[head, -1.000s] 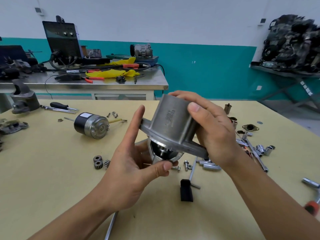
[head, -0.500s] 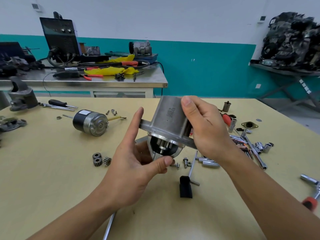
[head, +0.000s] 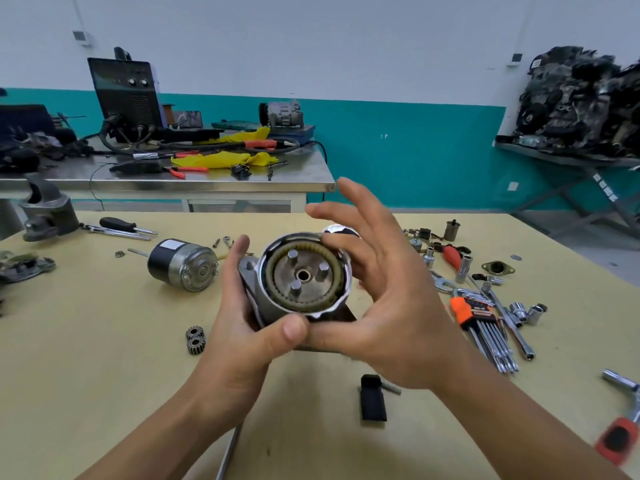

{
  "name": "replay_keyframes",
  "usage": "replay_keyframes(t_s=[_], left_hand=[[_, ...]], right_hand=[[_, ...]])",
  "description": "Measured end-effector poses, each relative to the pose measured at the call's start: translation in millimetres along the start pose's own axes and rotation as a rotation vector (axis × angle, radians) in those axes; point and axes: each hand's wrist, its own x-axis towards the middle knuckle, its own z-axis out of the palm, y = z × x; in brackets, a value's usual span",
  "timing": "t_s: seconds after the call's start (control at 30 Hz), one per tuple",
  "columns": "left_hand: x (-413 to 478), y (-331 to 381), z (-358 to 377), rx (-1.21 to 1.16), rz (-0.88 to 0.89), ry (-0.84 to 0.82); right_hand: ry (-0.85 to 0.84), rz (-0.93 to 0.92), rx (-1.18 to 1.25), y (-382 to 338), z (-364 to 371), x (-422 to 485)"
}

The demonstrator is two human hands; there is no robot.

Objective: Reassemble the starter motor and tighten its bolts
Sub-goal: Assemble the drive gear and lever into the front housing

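I hold the silver gear housing [head: 304, 282] of the starter above the yellow table [head: 104, 375], its open end turned towards me. Inside are a toothed ring and three pins around a centre hole. My left hand [head: 242, 327] grips its left side, thumb on the lower rim. My right hand [head: 391, 317] pinches it between the thumb underneath and the index finger on the upper rim, the other fingers spread. The black-and-silver motor body [head: 183, 268] lies on the table to the left. Small planet gears [head: 195, 340] sit near my left wrist.
A hex key set in an orange holder [head: 485, 323], sockets [head: 526, 311] and wrenches lie to the right. A black block [head: 373, 398] lies in front of me, a red-handled tool [head: 620, 434] at the right edge. A screwdriver [head: 121, 225] and a cast nose housing [head: 48, 213] are at the far left.
The housing has been turned so that its open geared end faces me instead of its side. My right hand has shifted from wrapping the body to pinching the rim.
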Motion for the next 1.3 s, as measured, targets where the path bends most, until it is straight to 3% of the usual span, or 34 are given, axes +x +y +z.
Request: replay_keyframes(t_s=[0.17, 0.27, 0.33, 0.4, 0.47, 0.6, 1.03, 1.3], left_hand=[[7, 2, -6, -0.108, -0.033, 0.056], [10, 4, -11, -0.128, -0.048, 0.076], [10, 5, -11, -0.113, -0.068, 0.039], [8, 4, -7, -0.123, -0.094, 0.013], [7, 2, -4, -0.137, -0.11, 0.0], [8, 3, -6, -0.13, -0.109, 0.014], [10, 2, -8, -0.109, -0.118, 0.032], [9, 6, -5, -0.126, -0.104, 0.012]], right_hand=[[-0.074, -0.047, -0.038, -1, 2, 0], [0.158, -0.055, 0.081, 0, -17, 9], [0.33, 0.221, 0.048, 5, -33, 14], [0.107, 0.585, 0.099, 12, -42, 15], [-0.178, 0.773, 0.316, 15, -43, 12], [-0.234, 0.71, 0.469, 17, -43, 10], [-0.142, 0.711, 0.346, 22, -29, 10], [-0.151, 0.744, 0.421, 20, -32, 11]])
